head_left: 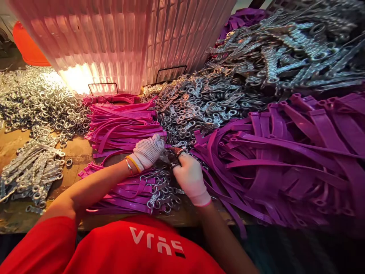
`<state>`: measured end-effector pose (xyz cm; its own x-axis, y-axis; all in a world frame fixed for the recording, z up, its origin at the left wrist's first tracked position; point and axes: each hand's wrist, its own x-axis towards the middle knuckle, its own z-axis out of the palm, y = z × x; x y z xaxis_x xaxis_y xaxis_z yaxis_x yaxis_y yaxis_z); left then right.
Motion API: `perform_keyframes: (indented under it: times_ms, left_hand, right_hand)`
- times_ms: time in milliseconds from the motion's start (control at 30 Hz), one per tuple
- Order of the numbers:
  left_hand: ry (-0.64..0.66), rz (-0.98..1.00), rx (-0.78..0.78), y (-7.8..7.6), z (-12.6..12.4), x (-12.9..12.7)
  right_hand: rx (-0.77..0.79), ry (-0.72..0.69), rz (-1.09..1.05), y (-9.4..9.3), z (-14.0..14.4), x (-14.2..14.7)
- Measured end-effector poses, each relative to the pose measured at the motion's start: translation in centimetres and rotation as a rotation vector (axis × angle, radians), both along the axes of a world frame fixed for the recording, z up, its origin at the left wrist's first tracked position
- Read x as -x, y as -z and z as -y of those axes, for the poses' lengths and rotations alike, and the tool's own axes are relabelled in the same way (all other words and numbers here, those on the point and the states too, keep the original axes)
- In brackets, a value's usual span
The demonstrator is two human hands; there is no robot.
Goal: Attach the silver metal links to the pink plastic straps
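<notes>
My left hand [147,153], in a white dotted glove, is closed at the right edge of a stack of pink-purple straps [122,123]. What its fingers grip is hidden. Close to its right, my right hand [188,176], in a white glove with dark finger coverings, is closed too; a dark object and some grey metal show between the hands, too blurred to name. Beneath my wrists lies a second bundle of purple straps [119,198] with silver ringed metal links [161,188] at their right ends.
Loose silver links are heaped at the left [42,102], with a neater pile of metal strips [32,171] in front. Metal pieces [285,53] and a large mound of purple straps [285,156] fill the right. Ribbed translucent panels [114,45] stand behind. An orange object [30,45] is at back left.
</notes>
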<state>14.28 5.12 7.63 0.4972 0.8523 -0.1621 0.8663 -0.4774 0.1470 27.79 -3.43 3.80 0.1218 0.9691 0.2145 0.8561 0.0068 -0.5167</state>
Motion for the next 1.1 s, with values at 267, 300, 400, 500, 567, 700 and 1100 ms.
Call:
perform_keyframes:
  times_ms: [267, 300, 400, 500, 567, 700, 1100]
  left_hand:
    - [-0.201, 0.775, 0.433, -3.9, 3.8, 6.8]
    - [-0.284, 0.886, 0.566, -4.3, 4.8, 7.7]
    - [-0.476, 1.086, 0.838, -4.9, 7.6, 9.2]
    - [-0.525, 1.126, 0.850, -4.9, 9.6, 9.8]
    - [-0.457, 1.061, 0.767, -4.8, 10.4, 10.1]
    - [-0.188, 0.777, 0.442, -3.6, 11.3, 11.0]
    - [-0.184, 0.771, 0.402, -2.2, 13.7, 12.5]
  right_hand:
    - [-0.101, -0.295, -0.084, -4.5, 2.3, 2.2]
    - [-0.099, -0.313, -0.021, -5.0, 2.6, 2.8]
    - [-0.103, -0.339, 0.202, -6.1, 3.3, 4.6]
    - [-0.159, -0.369, 0.342, -6.6, 4.0, 5.9]
    - [-0.219, -0.381, 0.388, -6.6, 4.6, 6.4]
    - [-0.256, -0.414, 0.438, -5.6, 5.6, 7.0]
    - [0.279, -0.466, 0.416, -7.1, 6.8, 7.4]
